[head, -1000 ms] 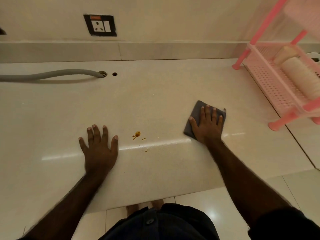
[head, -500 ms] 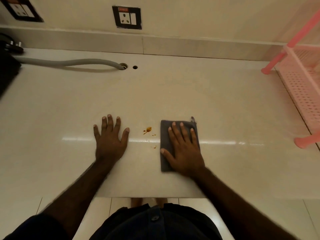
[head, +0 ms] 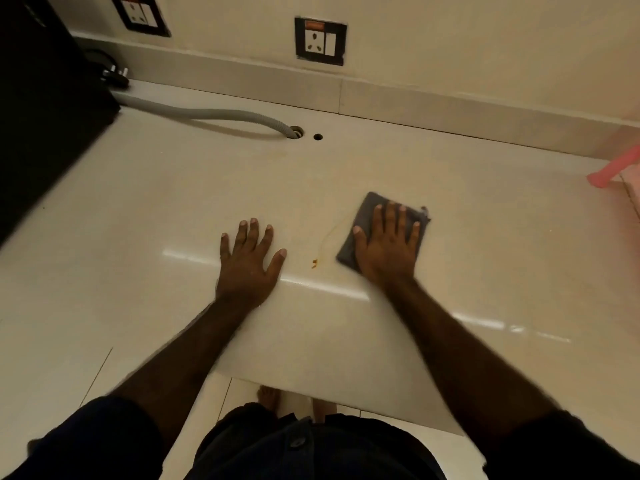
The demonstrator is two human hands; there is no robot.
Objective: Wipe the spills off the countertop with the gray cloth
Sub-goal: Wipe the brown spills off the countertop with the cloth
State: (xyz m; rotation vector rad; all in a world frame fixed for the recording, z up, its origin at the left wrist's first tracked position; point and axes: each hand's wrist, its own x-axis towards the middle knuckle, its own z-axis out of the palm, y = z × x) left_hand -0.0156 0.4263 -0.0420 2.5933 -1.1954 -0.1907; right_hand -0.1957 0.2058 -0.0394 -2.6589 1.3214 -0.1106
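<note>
The gray cloth (head: pixel 367 206) lies flat on the cream countertop (head: pixel 173 209), right of centre. My right hand (head: pixel 386 249) presses down on it with the palm flat and fingers spread, covering most of it. Just left of the cloth, a small orange spill drop (head: pixel 314 263) sits on the counter. A faint orange smear (head: pixel 330 233) curves from the drop up to the cloth's edge. My left hand (head: pixel 247 265) rests flat on the counter left of the drop, holding nothing.
A gray hose (head: pixel 207 114) runs into a hole at the back, with a small hole (head: pixel 318 136) beside it. A black appliance (head: pixel 41 109) stands at the left. A pink rack leg (head: pixel 609 172) is at the far right. Wall sockets (head: pixel 320 41) are behind.
My right hand slid the cloth left to the orange spill, then over it and back up to the right. The larger blob is gone; a smear and a small drop remain. My left hand stayed planted.
</note>
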